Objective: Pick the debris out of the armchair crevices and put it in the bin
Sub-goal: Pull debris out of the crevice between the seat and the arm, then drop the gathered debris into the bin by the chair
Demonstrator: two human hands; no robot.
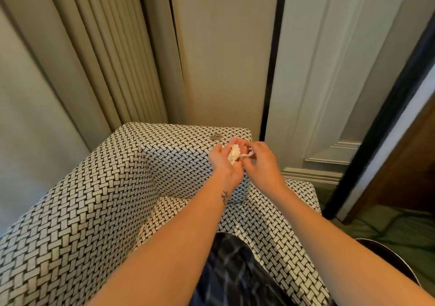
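The armchair [98, 195] is covered in a black-and-white woven pattern and fills the lower left and middle. Both hands meet above its right arm. My left hand [223, 162] is cupped palm up and holds a crumpled white wad of debris [234, 154]. My right hand [261, 162] pinches a thin pale scrap [247, 155] at the edge of that wad. Two coins [215, 136] lie on top of the chair's right arm, just beyond the hands. No bin is recognisable.
Beige pleated curtains [101, 54] hang behind the chair. A panelled wall with a black strip [273, 58] stands to the right. A dark round object [388, 256] sits on the green carpet at the lower right. Dark checked fabric [230, 272] lies on the seat.
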